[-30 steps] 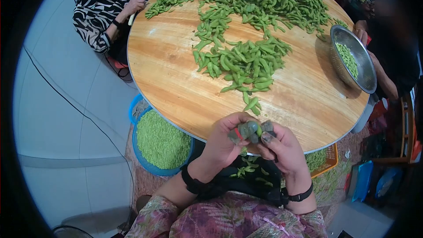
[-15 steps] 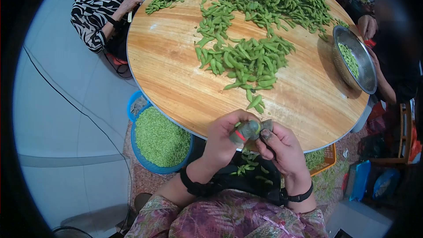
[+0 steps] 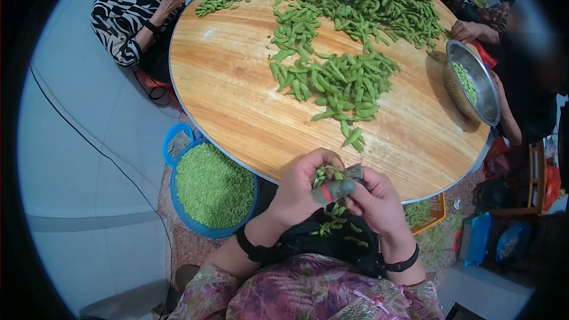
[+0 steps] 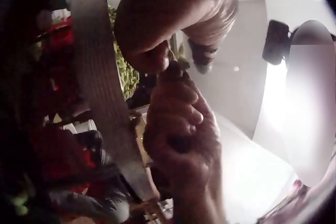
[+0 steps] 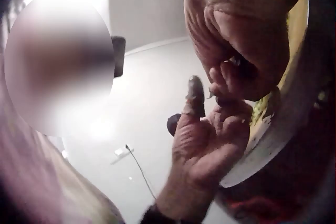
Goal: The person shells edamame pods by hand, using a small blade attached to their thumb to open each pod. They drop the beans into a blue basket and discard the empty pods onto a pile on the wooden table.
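In front of the body, near the table edge, the left hand curls round several green edamame pods. Its thumb wears a grey cover with a red band and points at the other hand. Right against it, the right hand has its fingers bent in a pinch, a grey cover on one finger. In the left wrist view, a bit of green pod shows where the fingertips meet; fingers hide most of it. Loose edamame pods lie on the table just beyond the hands.
A large pod heap covers the far side of the round wooden table. At right, another person holds a metal colander with shelled beans. A blue basin of beans stands lower left, an orange crate lower right. Someone in stripes sits upper left.
The pod between the fingertips has slipped mostly out of sight, and the left thumb now lies across toward the right fingers. At right, the other person's hand has moved toward the pods.
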Available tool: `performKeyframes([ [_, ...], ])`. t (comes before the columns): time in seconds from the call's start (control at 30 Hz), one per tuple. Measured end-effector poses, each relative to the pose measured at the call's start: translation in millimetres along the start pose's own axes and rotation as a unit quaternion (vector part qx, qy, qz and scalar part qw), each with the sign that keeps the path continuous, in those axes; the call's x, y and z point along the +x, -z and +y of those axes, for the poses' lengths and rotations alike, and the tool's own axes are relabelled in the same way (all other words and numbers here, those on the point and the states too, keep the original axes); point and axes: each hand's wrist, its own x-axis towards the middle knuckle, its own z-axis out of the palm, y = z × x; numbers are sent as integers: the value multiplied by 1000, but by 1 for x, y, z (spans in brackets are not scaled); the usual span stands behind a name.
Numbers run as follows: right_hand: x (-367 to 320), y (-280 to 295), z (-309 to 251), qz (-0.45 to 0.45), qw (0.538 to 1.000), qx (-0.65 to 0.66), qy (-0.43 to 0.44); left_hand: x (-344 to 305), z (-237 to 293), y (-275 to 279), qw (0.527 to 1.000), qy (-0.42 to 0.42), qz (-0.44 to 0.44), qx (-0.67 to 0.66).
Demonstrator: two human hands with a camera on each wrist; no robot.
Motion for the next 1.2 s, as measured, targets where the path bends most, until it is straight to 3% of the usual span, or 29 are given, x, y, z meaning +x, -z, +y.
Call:
performKeyframes([
  [0.03,1,-3,1,27,999,-26,1,0,-2,-1,991,-44,50,114],
  [0.07,2,-3,1,30,999,-27,0,-1,-2,0,992,-43,48,112],
  [0.13,8,-1,-3,4,981,189,-40,0,-3,3,973,-79,100,194],
  [0.27,21,9,-12,-6,999,38,-15,6,3,12,976,-82,84,182],
  [0.3,30,11,-19,96,973,-182,104,8,1,19,986,-70,81,128],
  [0.33,37,12,-25,188,876,-389,214,9,-1,25,992,-58,79,74],
  [0.37,40,20,-31,200,840,-481,150,10,-3,29,995,-57,60,48],
  [0.4,42,24,-30,203,839,-483,151,9,-1,28,996,-58,57,47],
  [0.47,48,29,-27,165,738,-642,124,8,6,25,983,4,-40,178],
  [0.53,46,26,-25,173,756,-613,150,6,15,20,974,10,-63,215],
  [0.6,47,25,-22,207,849,-462,155,6,21,18,950,17,-106,294],
  [0.73,38,30,-19,268,871,-354,211,13,10,15,959,-65,-27,275],
  [0.8,21,24,-28,185,950,-222,120,14,10,8,998,-5,38,46],
  [0.83,15,18,-27,156,969,-173,82,14,9,7,998,24,27,-53],
  [1.0,0,5,-18,55,990,-124,50,8,-4,0,993,18,8,-115],
  [1.07,-6,8,-17,7,999,-23,-27,8,-8,-4,995,-2,18,-102],
  [1.13,-10,9,-15,-13,1000,15,-22,7,-8,-10,995,-50,85,9],
  [1.2,-13,11,-13,-34,998,53,-15,5,-10,-11,994,-47,92,39],
])
